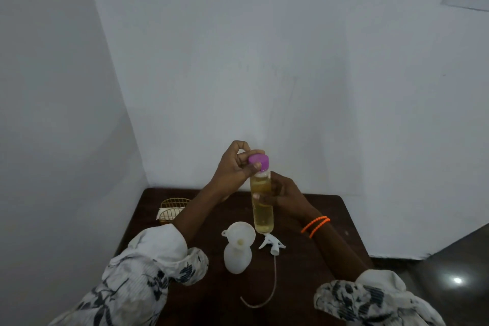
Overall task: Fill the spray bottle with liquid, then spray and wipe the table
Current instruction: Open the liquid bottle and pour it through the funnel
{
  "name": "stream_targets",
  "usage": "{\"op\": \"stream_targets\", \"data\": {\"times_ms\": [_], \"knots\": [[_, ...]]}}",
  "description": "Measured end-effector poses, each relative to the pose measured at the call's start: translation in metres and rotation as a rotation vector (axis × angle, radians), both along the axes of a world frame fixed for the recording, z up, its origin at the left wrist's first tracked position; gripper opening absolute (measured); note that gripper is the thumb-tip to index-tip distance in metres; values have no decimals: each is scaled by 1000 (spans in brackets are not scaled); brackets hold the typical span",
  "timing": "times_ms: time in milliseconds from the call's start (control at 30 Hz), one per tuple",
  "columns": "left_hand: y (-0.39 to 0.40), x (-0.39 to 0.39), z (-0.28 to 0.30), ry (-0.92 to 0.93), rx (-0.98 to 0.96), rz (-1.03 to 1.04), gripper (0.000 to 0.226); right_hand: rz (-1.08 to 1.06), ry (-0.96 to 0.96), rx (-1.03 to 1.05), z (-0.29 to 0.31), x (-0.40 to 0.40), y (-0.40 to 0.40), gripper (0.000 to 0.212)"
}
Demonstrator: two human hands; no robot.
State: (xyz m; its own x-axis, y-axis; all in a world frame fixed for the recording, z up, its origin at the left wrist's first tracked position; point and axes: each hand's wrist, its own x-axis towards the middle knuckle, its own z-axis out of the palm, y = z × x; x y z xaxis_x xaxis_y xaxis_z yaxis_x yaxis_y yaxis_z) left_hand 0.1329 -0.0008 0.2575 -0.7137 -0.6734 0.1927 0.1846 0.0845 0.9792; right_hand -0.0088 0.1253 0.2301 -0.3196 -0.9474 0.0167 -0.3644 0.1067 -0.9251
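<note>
A clear bottle of yellow liquid (261, 204) is held upright above the dark table (328, 219), just below the middle of the frame. The right hand (284, 194) grasps its body, fingers wrapped around it. The left hand (235, 164) pinches the purple cap (258, 161) at its top. Directly below, the white spray bottle (237, 255) stands on the table with a white funnel (239, 233) seated in its neck. Just right of it lies the trigger sprayer head (272, 243), its tube (264, 291) curling toward the lower edge. A gold wire basket (173, 206) sits at the table's far left corner.
</note>
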Motion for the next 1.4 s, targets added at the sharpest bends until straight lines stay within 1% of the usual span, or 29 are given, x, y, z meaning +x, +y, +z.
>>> {"op": "stream_targets", "data": {"times_ms": [167, 267, 400, 467, 567, 667, 733, 800, 900, 1000, 1100, 1167, 1267, 1333, 1400], "knots": [[3, 1, 0, -31, -35, 42, 35, -32, 18, 3, -3, 6, 2, 43], [7, -1, -3, -107, -113, 172, 43, -75, 73, -11, -5, 10, 2, 47], [13, -6, -9, -175, -127, 327, 56, -74, 36, -1, -11, 10, 5, 46], [12, -7, -12, -185, -133, 372, 63, -64, 40, 6, -12, 10, 5, 47], [11, -6, -12, -149, -84, 287, 71, -64, 65, 16, -10, 9, 4, 49], [8, -4, -14, -85, -51, 154, 58, -85, 73, 13, -10, 4, 4, 49], [6, -1, -17, -66, -53, 91, 57, -88, 65, 13, -12, 2, 4, 49], [4, 0, -20, -80, -90, 105, 63, -78, 65, 17, -13, 1, 4, 51], [3, 0, -22, -141, -140, 193, 72, -62, 82, 28, -16, 3, 4, 51], [1, -3, -22, -127, -65, 178, 80, -70, 77, 26, -19, 4, 3, 51], [-4, -3, -21, -89, -21, 66, 75, -76, 66, 23, -20, 2, 0, 51], [-8, -1, -21, -85, -41, 10, 72, -74, 66, 22, -20, 1, -2, 51], [-11, -1, -21, -133, -94, 91, 69, -81, 60, 24, -23, 0, -4, 51], [-10, -1, -18, -174, -104, 151, 76, -79, 65, 27, -23, 1, -5, 50], [-11, -2, -17, -202, -120, 140, 80, -72, 64, 29, -24, 2, -7, 50]]}}
